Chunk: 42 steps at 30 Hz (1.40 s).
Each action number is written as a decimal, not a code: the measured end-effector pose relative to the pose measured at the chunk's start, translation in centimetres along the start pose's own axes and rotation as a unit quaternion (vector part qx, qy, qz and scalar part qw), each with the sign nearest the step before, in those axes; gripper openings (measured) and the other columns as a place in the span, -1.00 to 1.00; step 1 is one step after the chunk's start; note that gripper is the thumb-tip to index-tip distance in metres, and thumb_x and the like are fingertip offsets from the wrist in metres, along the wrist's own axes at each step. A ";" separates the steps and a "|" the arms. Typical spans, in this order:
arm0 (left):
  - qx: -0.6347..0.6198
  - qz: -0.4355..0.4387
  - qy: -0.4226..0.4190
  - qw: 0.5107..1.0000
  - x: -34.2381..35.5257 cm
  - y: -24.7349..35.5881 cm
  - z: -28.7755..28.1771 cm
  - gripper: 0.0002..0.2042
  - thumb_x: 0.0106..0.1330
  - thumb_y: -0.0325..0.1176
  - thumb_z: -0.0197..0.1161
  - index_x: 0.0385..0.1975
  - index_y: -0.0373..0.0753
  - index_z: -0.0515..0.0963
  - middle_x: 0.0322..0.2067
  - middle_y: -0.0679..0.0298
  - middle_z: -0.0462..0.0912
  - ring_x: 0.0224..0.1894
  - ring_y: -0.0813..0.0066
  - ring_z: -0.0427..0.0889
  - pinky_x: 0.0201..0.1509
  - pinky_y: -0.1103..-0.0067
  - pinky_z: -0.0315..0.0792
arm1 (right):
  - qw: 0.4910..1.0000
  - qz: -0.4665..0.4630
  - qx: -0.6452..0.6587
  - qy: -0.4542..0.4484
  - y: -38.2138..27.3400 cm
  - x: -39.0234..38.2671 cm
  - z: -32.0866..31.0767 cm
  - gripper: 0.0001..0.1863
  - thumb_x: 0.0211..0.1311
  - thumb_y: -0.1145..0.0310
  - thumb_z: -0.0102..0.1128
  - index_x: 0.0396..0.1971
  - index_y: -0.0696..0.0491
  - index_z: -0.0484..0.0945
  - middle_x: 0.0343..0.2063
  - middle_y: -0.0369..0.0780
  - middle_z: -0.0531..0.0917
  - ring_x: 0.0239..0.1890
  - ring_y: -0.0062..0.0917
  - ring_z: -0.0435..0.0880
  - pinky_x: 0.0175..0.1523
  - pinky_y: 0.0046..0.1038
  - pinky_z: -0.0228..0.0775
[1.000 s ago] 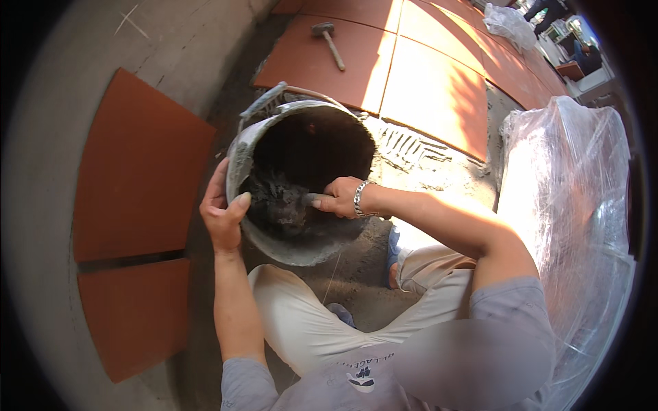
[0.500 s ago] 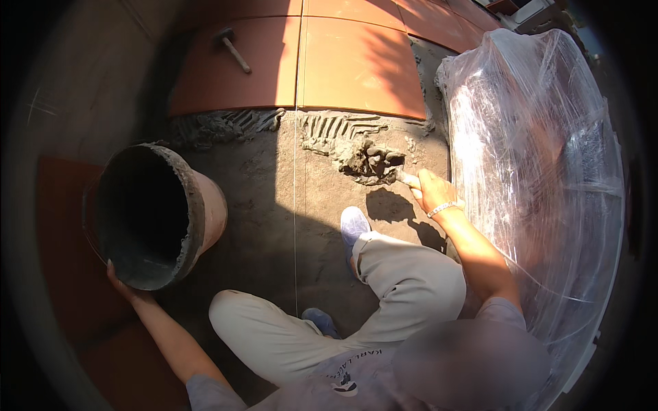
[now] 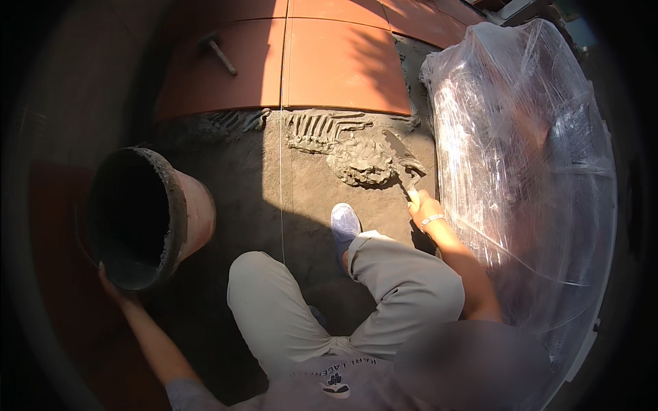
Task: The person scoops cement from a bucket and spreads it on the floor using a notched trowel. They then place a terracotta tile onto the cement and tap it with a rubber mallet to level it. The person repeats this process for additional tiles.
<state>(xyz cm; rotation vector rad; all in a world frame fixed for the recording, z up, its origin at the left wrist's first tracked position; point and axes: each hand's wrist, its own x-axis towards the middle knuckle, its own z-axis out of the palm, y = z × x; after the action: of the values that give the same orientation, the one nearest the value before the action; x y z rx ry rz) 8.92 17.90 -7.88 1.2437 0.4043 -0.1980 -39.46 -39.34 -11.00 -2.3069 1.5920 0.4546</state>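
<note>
My right hand (image 3: 428, 208) is closed around the pale handle of a trowel (image 3: 413, 194). Its blade, smeared with grey mortar, points away from me just right of a wet mortar heap (image 3: 363, 164). The heap lies on the rough base below the edge of an orange-red tile (image 3: 346, 65). On the left, a large bucket (image 3: 197, 212) leans with its dark mouth toward me and its rim crusted with mortar. My left hand (image 3: 113, 282) grips the near side of the bucket's rim; most of its fingers are hidden behind it.
A hammer (image 3: 223, 56) lies on the shaded left tile. Combed mortar ridges (image 3: 315, 127) run along the tile edge. A thin string (image 3: 281, 185) stretches lengthwise across the base. Plastic-wrapped stack (image 3: 521, 151) stands close on the right. My shoe (image 3: 345, 220) rests below the mortar.
The mortar lump that hung on the trowel now sits spread on the base. The trowel blade has swung clear to its right, and my right hand has come slightly nearer. The bucket stays held.
</note>
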 end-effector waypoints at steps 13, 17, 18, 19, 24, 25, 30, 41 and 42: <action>0.004 -0.003 -0.126 0.992 1.1 0.0 -1.1 -0.43 0.30 0.00 0.09 0.17 -0.32 0.41 0.05 0.09 0.56 0.05 0.14 0.56 0.12 0.20 0.48 | 0.975 -0.091 -0.031 -0.199 -5.0 0.3 16.6 -0.61 0.27 0.16 0.05 -0.10 0.17 0.32 -0.33 0.15 0.66 -0.21 0.09 0.66 -0.10 0.01 0.47; 0.034 0.002 -0.012 0.999 1.1 0.5 -1.7 -0.43 0.32 -0.02 0.07 0.18 -0.33 0.40 0.07 0.06 0.55 0.08 0.12 0.55 0.14 0.22 0.47 | 0.974 -0.126 -0.007 -0.189 -6.2 -3.2 14.6 -0.59 0.31 0.09 0.05 -0.09 0.12 0.32 -0.36 0.13 0.67 -0.26 0.11 0.65 -0.13 0.02 0.46; 0.021 -0.008 -0.046 0.999 1.5 0.4 -1.8 -0.44 0.32 -0.03 0.07 0.18 -0.34 0.41 0.09 0.06 0.54 0.08 0.12 0.55 0.15 0.23 0.47 | 0.978 -0.120 0.021 -0.168 -6.6 -3.9 13.9 -0.59 0.32 0.07 0.06 -0.09 0.11 0.32 -0.37 0.13 0.67 -0.26 0.11 0.65 -0.14 0.02 0.46; 0.025 -0.018 -0.046 0.998 1.7 0.4 -2.0 -0.44 0.33 -0.04 0.06 0.18 -0.34 0.41 0.10 0.06 0.54 0.09 0.11 0.55 0.16 0.24 0.46 | 0.979 -0.116 0.039 -0.162 -7.3 -4.6 13.4 -0.58 0.32 0.04 0.06 -0.10 0.10 0.32 -0.38 0.13 0.67 -0.27 0.12 0.65 -0.14 0.03 0.46; -0.014 -0.018 -0.136 0.990 2.6 -0.1 -2.3 -0.44 0.36 -0.06 0.03 0.20 -0.39 0.39 0.14 0.03 0.51 0.13 0.11 0.53 0.22 0.25 0.43 | 0.963 -0.097 0.008 -0.253 -8.7 -5.3 12.9 -0.49 0.36 -0.07 -0.02 -0.08 0.12 0.36 -0.27 0.10 0.68 -0.12 0.05 0.65 0.01 -0.03 0.45; -0.017 -0.035 -0.199 0.979 2.6 -0.1 -2.3 -0.43 0.36 -0.06 0.02 0.20 -0.40 0.38 0.14 0.02 0.51 0.13 0.10 0.53 0.23 0.25 0.41 | 0.959 -0.115 0.001 -0.259 -8.2 -4.6 13.0 -0.48 0.36 -0.08 -0.02 -0.07 0.13 0.37 -0.26 0.10 0.68 -0.10 0.06 0.64 0.02 -0.04 0.44; -0.003 -0.008 -0.088 0.996 3.2 0.3 -2.8 -0.41 0.37 -0.05 0.00 0.22 -0.42 0.35 0.17 0.00 0.47 0.18 0.10 0.48 0.27 0.24 0.37 | 0.988 0.122 0.062 -0.072 -0.4 3.9 11.1 -0.50 0.36 0.03 0.02 -0.02 0.20 0.46 -0.15 0.17 0.64 -0.02 0.05 0.62 0.06 -0.06 0.46; -0.022 -0.012 -0.096 0.995 2.3 0.1 -2.5 -0.39 0.36 -0.04 0.01 0.25 -0.43 0.30 0.21 0.00 0.43 0.21 0.07 0.44 0.31 0.23 0.31 | 0.955 0.254 0.150 0.029 1.5 7.6 10.0 -0.53 0.30 0.12 0.09 0.01 0.21 0.50 -0.03 0.16 0.60 0.08 0.00 0.58 0.15 -0.10 0.43; -0.040 -0.014 -0.080 0.996 2.2 0.1 -2.5 -0.39 0.36 -0.05 0.01 0.25 -0.43 0.31 0.21 0.00 0.43 0.21 0.07 0.44 0.31 0.23 0.31 | 0.958 0.239 0.160 -0.006 0.2 7.5 10.5 -0.53 0.31 0.14 0.09 0.02 0.22 0.48 -0.04 0.16 0.61 0.08 -0.02 0.59 0.15 -0.10 0.44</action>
<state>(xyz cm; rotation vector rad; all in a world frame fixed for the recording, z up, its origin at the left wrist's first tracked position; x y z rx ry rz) 10.53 20.43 -9.37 1.1349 0.2883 -0.3006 -38.01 -41.34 -23.61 -1.6759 2.0486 0.2838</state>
